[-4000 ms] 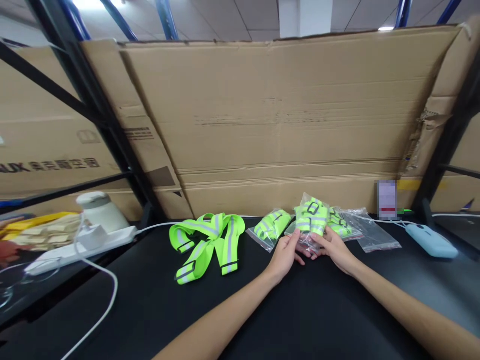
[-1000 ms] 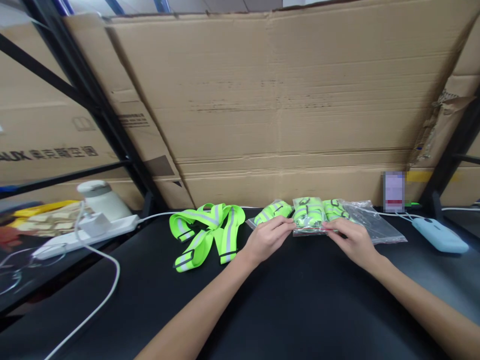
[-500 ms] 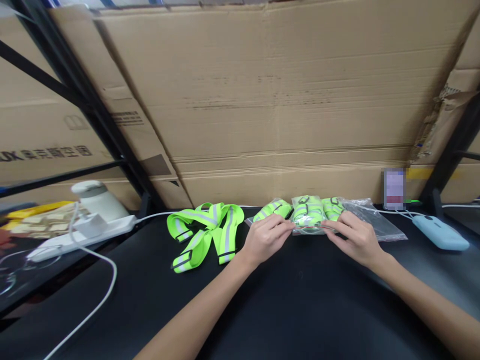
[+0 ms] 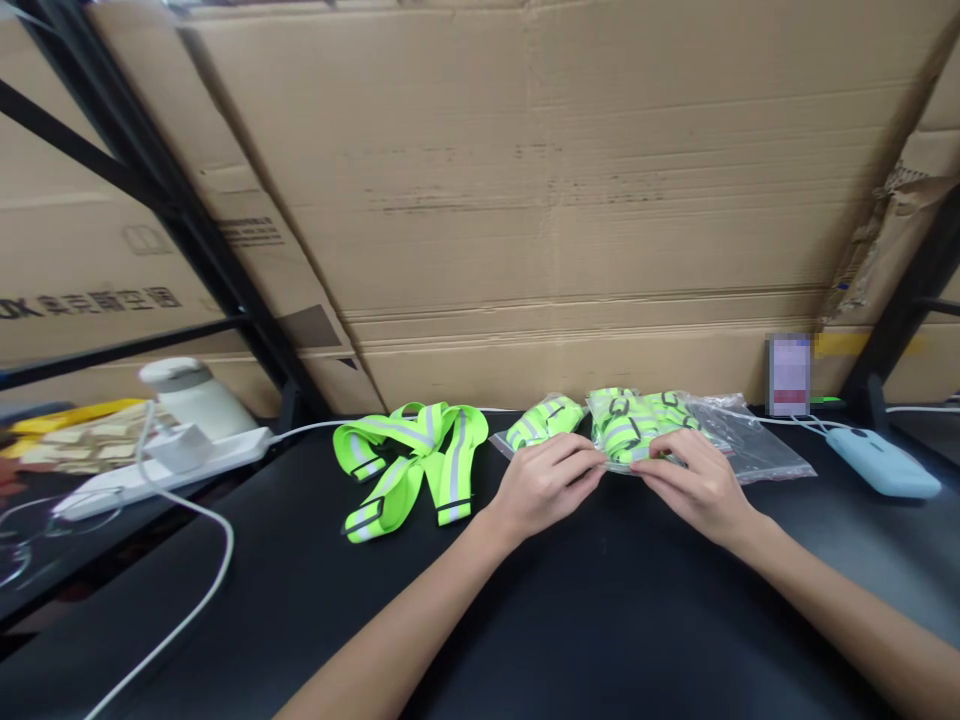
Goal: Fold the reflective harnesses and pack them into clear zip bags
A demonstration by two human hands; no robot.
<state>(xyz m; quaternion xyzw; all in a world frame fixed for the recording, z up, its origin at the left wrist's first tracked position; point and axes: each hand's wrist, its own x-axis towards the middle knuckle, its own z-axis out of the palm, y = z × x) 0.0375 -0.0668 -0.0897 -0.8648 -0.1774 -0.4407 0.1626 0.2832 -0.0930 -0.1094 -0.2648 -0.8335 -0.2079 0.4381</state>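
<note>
My left hand (image 4: 546,482) and my right hand (image 4: 691,483) both pinch the near edge of a clear plastic bag (image 4: 627,430) that holds a folded neon-yellow reflective strap. The bag lies on the black table (image 4: 600,620). A second bagged strap (image 4: 541,421) lies just left of it, behind my left hand. Another bagged strap (image 4: 673,408) and an empty clear bag (image 4: 757,450) lie to the right, behind my right hand. A loose neon-yellow reflective strap (image 4: 409,465) lies spread out further left.
A tall cardboard sheet (image 4: 540,200) stands along the table's back edge. A white power strip (image 4: 157,470) with a charger and cable lies at the left, beside a white round device (image 4: 191,395). A light blue device (image 4: 885,462) and a small blurred card (image 4: 789,373) are at the right.
Four seconds ago both hands held the bag raised and upright; now it lies flat on the table. Over the last second my fingers have slid closer together along its near edge.
</note>
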